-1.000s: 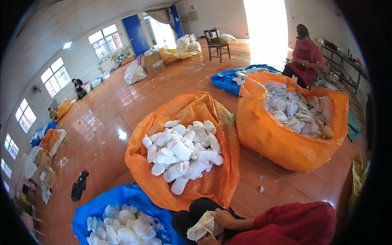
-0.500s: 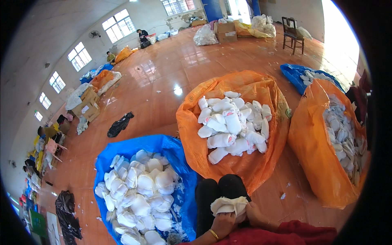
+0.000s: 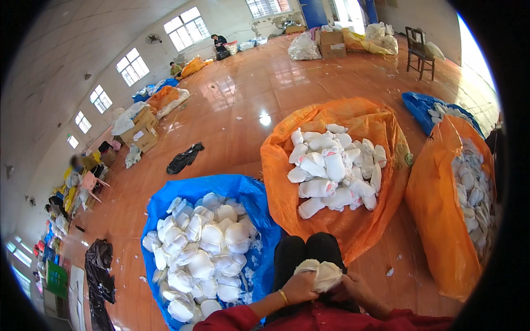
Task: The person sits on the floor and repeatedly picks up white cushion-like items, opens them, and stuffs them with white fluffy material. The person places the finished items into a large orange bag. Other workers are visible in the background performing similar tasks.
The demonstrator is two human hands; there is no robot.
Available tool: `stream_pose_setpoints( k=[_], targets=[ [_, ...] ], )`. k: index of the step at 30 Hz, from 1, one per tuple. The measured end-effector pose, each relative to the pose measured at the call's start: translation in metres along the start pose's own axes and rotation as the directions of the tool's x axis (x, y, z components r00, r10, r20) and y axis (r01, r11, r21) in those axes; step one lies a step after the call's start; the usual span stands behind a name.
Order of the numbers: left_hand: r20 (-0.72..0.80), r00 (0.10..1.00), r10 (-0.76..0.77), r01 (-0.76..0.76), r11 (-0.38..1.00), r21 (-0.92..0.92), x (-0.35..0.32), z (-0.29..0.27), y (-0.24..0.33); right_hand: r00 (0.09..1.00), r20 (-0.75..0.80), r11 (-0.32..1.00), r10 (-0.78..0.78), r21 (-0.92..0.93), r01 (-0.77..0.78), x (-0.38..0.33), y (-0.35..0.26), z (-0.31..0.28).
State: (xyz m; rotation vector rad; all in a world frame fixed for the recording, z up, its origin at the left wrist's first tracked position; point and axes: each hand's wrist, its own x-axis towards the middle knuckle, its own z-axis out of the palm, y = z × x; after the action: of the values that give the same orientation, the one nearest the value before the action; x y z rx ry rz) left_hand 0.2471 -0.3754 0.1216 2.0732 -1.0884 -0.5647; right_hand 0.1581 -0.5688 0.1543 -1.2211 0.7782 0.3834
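Note:
A cream-white soft fabric piece (image 3: 324,276), rounded and folded, is over my dark-trousered lap. My left hand (image 3: 300,287) is closed on its left side, and a yellow bangle circles that wrist. My right hand (image 3: 356,289) grips its right edge, with the fingertips partly hidden. To the left of my legs an open blue sack (image 3: 160,199) holds a heap of white rounded fabric pieces (image 3: 201,265). Ahead, a wide orange sack (image 3: 284,193) contains white stuffed plush pieces (image 3: 334,165), some with pink marks.
Another orange sack (image 3: 430,231) of pale pieces stands at the right, with a blue sack (image 3: 411,102) behind it. Dark plastic bags (image 3: 185,158) lie on the tiled floor. Cartons (image 3: 143,132), a wooden chair (image 3: 419,52) and several people are farther off.
The view has swung left, so the surroundings appear farther right. The fabric piece has turned in my hands; its dark opening no longer shows, and my left hand now holds its left side.

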Motion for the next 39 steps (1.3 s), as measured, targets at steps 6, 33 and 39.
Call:
stream_pose_setpoints(
  k=[6,33,39],
  targets=[
    [0.448,0.887,0.109,0.017,0.963,-0.268,0.018,-0.031,0.028,0.54,0.578,0.295,-0.611,-0.466,0.834,-0.005,-0.039,0.003],
    [0.551,0.833,0.05,0.402,0.631,-0.664,0.023,0.028,-0.05,0.741,0.665,0.91,0.094,-0.36,0.207,0.091,0.042,-0.03],
    [0.408,0.911,0.069,0.158,0.853,-0.498,0.023,0.04,-0.043,0.631,0.775,0.797,0.031,-0.4,0.452,0.08,0.038,-0.045]
  ],
)
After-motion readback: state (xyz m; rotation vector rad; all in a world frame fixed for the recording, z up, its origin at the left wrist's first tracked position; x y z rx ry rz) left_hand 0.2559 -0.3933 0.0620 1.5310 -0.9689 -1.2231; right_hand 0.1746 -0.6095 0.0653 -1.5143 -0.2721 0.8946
